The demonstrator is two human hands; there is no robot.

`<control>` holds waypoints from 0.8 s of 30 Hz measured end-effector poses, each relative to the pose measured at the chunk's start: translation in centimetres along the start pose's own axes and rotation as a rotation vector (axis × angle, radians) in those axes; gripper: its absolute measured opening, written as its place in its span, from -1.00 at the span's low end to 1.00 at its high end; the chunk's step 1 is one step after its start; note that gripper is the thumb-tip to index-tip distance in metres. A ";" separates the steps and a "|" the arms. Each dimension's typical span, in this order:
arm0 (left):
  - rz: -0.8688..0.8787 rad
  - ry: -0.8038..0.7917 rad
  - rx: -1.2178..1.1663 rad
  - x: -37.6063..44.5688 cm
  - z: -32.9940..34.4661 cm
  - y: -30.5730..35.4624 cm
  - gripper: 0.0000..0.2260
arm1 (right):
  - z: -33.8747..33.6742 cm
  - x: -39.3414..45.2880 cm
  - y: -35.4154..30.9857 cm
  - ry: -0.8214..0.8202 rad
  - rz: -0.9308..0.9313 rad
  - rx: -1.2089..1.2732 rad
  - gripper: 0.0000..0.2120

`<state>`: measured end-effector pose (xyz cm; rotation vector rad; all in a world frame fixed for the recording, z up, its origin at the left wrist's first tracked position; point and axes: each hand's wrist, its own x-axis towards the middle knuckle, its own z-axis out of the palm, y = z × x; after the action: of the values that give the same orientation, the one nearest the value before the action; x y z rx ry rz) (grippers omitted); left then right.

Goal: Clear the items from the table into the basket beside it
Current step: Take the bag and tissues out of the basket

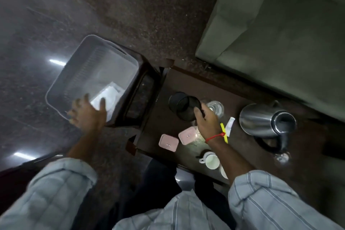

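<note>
Gripping a black cylindrical mesh cup (184, 105) with the right hand (207, 121), fingers (198, 112) curled over its rim, cup tipped on its side just above the dark wooden desk (162, 117). Looks like the pick-up step for this one item, transfer not yet made. Sitting just behind the cup, a clear glass tumbler (214, 108), close to touching the hand. Lying nearer the body, two pink rectangular plastic lids (168, 142), side by side and flat on the desk, then a white ceramic mug (211, 160) with a second white rim partly hidden beneath the forearm. Standing well to the right, a steel electric kettle (265, 120) with lid open, and between it and the wrist a small white packet (229, 123) and a yellow strip, unclear what. Red thread tied round the right wrist.

Resting on a dark brown stool (141, 97) just left of the desk, the pale translucent plastic basket (61, 87), holding white folded paper or cloth (110, 97) in its near corner. Reaching over the basket's near rim, the left hand (86, 113), fingers spread wide, holding nothing.

Next move calls for lifting the mesh cup clear of the tumbler, carrying it left across the gap over the stool edge, and lowering it into the basket. Worth minding the tumbler, likely to tip if brushed.
</note>
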<state>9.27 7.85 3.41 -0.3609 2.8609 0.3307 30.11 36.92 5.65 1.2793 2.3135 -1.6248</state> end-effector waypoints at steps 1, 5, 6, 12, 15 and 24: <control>-0.139 -0.063 0.057 0.9 0.1 -1.3 -0.35 | -0.8 -0.3 1.0 0.028 0.039 -0.004 -0.78; -0.229 -0.267 0.161 2.2 0.7 -4.1 -0.25 | -3.7 -1.8 5.0 0.118 0.207 0.003 -0.73; -0.218 -0.292 0.187 2.1 0.8 -4.1 -0.32 | -4.3 -2.2 6.0 0.137 0.227 -0.002 -0.71; -0.114 -0.113 0.257 -1.0 1.0 -2.2 -0.56 | -7.4 -4.5 10.3 0.232 0.350 0.079 -0.83; -0.005 -0.007 0.085 -2.2 1.0 -0.6 -0.58 | -8.6 -5.3 11.6 0.273 0.409 0.143 -0.77; 0.654 0.129 -0.491 -10.6 0.1 7.5 -0.61 | -10.2 -7.5 14.2 0.292 0.452 0.320 -0.80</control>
<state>17.21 17.26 7.49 0.5153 2.9091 1.1669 48.12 42.18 2.84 2.0466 1.7312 -1.7758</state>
